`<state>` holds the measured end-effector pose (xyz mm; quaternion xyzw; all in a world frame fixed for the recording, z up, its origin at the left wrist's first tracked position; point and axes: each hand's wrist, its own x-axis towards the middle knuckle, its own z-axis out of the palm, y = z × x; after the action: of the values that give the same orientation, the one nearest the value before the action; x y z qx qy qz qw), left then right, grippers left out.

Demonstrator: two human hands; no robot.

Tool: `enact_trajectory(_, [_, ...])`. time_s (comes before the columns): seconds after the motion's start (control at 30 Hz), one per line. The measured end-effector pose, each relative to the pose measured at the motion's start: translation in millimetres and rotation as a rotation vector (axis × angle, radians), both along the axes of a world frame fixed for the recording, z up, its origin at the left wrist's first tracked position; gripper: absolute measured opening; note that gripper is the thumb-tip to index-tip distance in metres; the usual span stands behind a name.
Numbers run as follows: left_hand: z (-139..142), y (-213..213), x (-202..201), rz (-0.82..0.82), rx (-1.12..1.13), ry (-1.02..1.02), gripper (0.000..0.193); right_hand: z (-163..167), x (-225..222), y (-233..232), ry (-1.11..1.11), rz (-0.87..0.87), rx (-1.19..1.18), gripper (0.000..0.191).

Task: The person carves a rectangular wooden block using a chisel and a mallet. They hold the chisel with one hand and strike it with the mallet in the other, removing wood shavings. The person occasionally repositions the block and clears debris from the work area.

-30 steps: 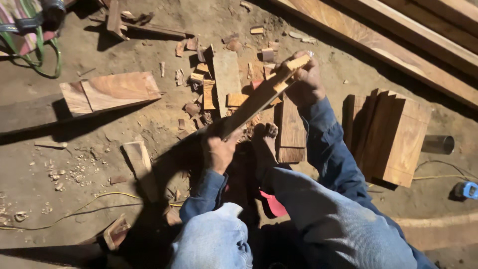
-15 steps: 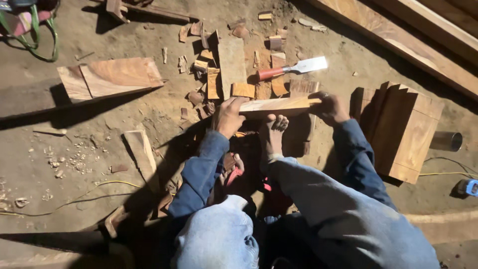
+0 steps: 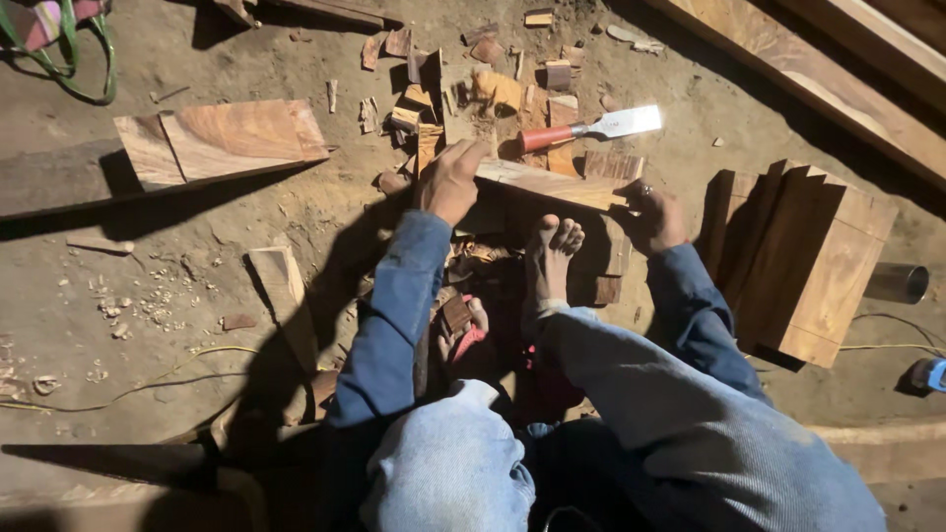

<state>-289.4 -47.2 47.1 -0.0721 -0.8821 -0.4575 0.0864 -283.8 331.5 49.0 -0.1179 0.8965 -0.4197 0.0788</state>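
Lowered from its raised slant of a second before, the wooden strip (image 3: 552,184) lay nearly level in the head view. Left hand (image 3: 451,183) clasped its near end, fingers curled over; right hand (image 3: 652,217) gripped the far end. Beyond the hands lay a red-handled chisel (image 3: 589,129); below them, a bare foot (image 3: 552,258).

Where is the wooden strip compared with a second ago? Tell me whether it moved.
Yes. The wooden strip swung down from a raised diagonal to lie flat just below the chisel, left hand and right hand gripping it.
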Motion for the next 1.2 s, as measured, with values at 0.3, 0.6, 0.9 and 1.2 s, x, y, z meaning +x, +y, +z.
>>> enact_trajectory(0.3, [-6, 11, 34, -0.044, 0.001, 0.011, 0.06, 30, 23, 9, 0.021, 0.062, 0.14, 0.028])
enact_trajectory(0.6, [-13, 9, 45, 0.018, 0.007, 0.002, 0.057, 17, 37, -6, 0.196, -0.038, 0.14, 0.035])
enact_trajectory(0.9, [-6, 9, 49, 0.026, 0.01, 0.009, 0.058, 15, 39, -4, 0.256, -0.017, 0.254, 0.043])
enact_trajectory(1.2, [39, -8, 84, 0.255, 0.057, 0.025, 0.053, 65, -49, 24, -0.301, 0.325, 0.054, 0.053])
